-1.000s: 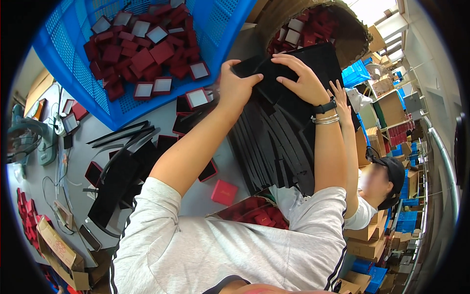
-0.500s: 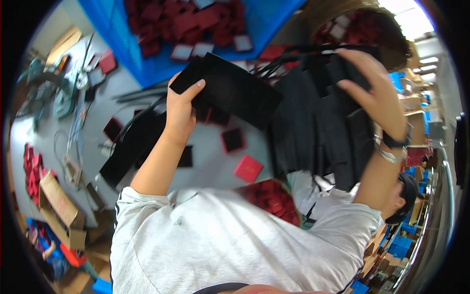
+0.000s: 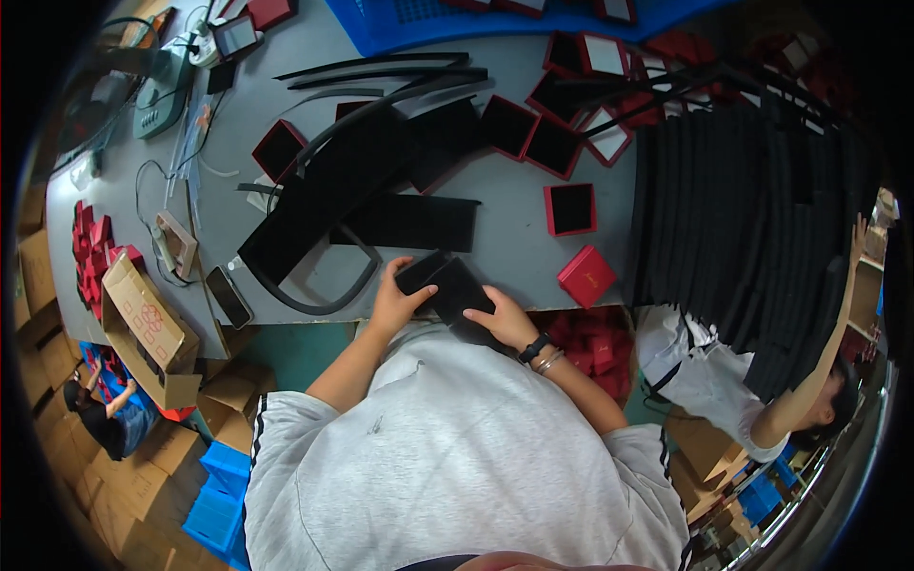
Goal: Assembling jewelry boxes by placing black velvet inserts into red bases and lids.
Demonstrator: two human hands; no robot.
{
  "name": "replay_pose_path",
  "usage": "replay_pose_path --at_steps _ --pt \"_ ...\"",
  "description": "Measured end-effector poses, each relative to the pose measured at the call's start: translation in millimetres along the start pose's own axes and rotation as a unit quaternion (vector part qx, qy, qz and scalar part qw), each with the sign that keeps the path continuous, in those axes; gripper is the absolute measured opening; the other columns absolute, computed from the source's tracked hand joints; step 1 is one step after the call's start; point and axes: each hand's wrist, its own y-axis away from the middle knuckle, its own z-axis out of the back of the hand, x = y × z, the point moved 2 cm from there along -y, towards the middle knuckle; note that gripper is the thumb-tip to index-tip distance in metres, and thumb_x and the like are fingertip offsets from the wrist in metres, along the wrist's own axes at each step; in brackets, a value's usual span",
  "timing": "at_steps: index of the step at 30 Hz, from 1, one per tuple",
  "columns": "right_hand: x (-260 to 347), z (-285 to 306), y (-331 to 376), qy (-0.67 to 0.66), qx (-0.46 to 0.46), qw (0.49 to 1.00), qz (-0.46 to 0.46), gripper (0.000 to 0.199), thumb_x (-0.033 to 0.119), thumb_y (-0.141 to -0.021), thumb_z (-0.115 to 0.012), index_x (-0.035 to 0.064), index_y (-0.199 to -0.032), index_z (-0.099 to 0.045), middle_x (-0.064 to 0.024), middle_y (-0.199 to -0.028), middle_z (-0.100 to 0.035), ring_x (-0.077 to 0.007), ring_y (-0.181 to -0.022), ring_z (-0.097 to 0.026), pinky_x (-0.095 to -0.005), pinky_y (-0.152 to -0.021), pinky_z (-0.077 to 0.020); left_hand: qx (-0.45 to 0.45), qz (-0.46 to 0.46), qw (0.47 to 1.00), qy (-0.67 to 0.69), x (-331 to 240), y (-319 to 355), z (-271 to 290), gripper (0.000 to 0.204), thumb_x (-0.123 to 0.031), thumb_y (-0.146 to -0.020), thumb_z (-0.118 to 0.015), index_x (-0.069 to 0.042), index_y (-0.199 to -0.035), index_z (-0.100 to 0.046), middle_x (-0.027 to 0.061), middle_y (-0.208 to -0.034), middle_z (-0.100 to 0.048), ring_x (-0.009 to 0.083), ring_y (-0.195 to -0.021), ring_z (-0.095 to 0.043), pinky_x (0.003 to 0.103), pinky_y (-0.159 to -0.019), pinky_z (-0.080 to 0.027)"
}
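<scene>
Close to my body, at the table's front edge, both hands grip a black foam slab (image 3: 464, 297). A seam or crease divides it into a narrower left part and a wider right part; I cannot tell whether they are joined. My left hand (image 3: 404, 303) is closed round the left end, thumb on top. My right hand (image 3: 507, 322) is closed on the right part, thumb also on top. Just beyond lie a flat black sheet (image 3: 419, 222) and a larger black sheet (image 3: 328, 186) with loose strips. A closed red box (image 3: 586, 276) sits right of my hands.
Black foam slabs (image 3: 733, 219) stand stacked at the right, where another person's arm (image 3: 838, 324) reaches up. Several open red boxes (image 3: 569, 209) lie mid-table. A blue crate (image 3: 533, 27) is at the back; a phone (image 3: 229, 297) and cardboard box (image 3: 152, 319) are left.
The black slab has come down from above the table to near my body. My right hand has left the stack and now holds the slab too. The view has shifted.
</scene>
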Motion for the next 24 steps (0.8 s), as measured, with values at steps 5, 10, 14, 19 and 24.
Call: replay_pose_path --at_steps 5,10,14,19,24 --pt "-7.7 -30.1 -48.3 0.082 -0.128 0.985 0.077 0.052 0.025 -0.085 -0.075 -0.0011 -0.125 -0.055 -0.0215 -0.11 -0.068 -0.033 -0.1 -0.068 -0.0379 -0.085 -0.0529 -0.035 -0.214 0.923 -0.319 -29.6 -39.7 63.4 0.082 -0.041 -0.061 -0.087 -0.007 -0.129 -0.054 0.0065 -0.112 -0.066 0.0297 -0.117 -0.049 0.045 -0.105 -0.027" --pt "32.6 -57.3 -127.6 0.116 -0.163 0.974 0.11 0.056 0.03 -0.083 -0.077 0.0037 -0.127 -0.054 -0.019 -0.114 -0.067 -0.0358 -0.101 -0.066 -0.0388 -0.083 -0.0527 -0.089 -0.242 0.908 -0.33 -50.8 -96.3 119.0 0.079 -0.031 -0.062 -0.089 -0.006 -0.128 -0.054 0.0095 -0.116 -0.062 0.0327 -0.119 -0.048 0.045 -0.104 -0.032" --pt "57.5 -70.5 -150.2 0.117 -0.198 0.955 0.186 0.057 0.032 -0.084 -0.076 0.0072 -0.129 -0.053 -0.0158 -0.112 -0.068 -0.0333 -0.094 -0.067 -0.0387 -0.079 -0.0531 -0.237 -0.437 0.77 -0.399 -78.2 -75.9 123.8 0.062 -0.011 -0.068 -0.084 -0.004 -0.123 -0.055 0.0133 -0.119 -0.057 0.0356 -0.114 -0.048 0.046 -0.101 -0.036" --pt "53.4 -86.2 -145.1 0.027 -0.077 0.96 0.269 0.063 0.024 -0.084 -0.074 0.0048 -0.138 -0.045 -0.0237 -0.122 -0.062 -0.0373 -0.109 -0.064 -0.0387 -0.088 -0.0519 0.006 -0.518 0.762 -0.388 -63.9 -31.0 88.6 0.061 -0.029 -0.076 -0.079 -0.009 -0.13 -0.057 0.0126 -0.136 -0.055 0.0345 -0.133 -0.043 0.051 -0.11 -0.031" --pt "41.0 -69.5 -126.9 0.153 -0.115 0.953 0.233 0.054 0.009 -0.087 -0.068 0.0037 -0.136 -0.047 -0.0174 -0.126 -0.06 -0.0294 -0.118 -0.058 -0.038 -0.102 -0.045 0.004 -0.466 0.739 -0.486 -4.1 -65.2 91.9 0.055 -0.039 -0.087 -0.066 -0.017 -0.136 -0.056 0.0016 -0.144 -0.052 0.0251 -0.139 -0.04 0.046 -0.115 -0.025"
